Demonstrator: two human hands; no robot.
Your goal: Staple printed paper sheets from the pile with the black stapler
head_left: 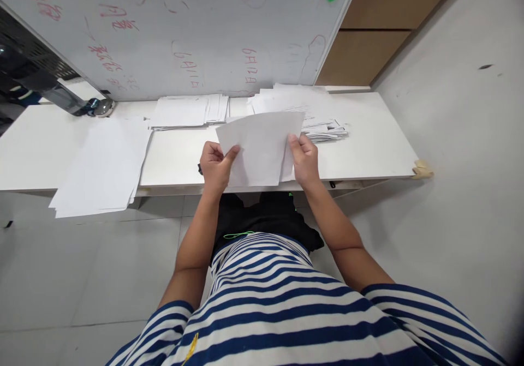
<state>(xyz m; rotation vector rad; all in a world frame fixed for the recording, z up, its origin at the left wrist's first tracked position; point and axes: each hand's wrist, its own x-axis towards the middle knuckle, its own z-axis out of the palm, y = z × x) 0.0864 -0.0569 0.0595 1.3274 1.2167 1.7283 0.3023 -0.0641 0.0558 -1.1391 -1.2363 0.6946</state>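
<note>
The left stack (102, 164), far stack (180, 111) and right pile (282, 99) already lie on the desk (176, 161), while our left hand (216, 167) and right hand (306, 160) pinch loose sheets (260, 148), not yet laid down, over its near edge.

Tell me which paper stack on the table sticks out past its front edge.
The left stack: its near end overhangs the front edge of the table, while the middle stack and right pile lie farther back.
</note>
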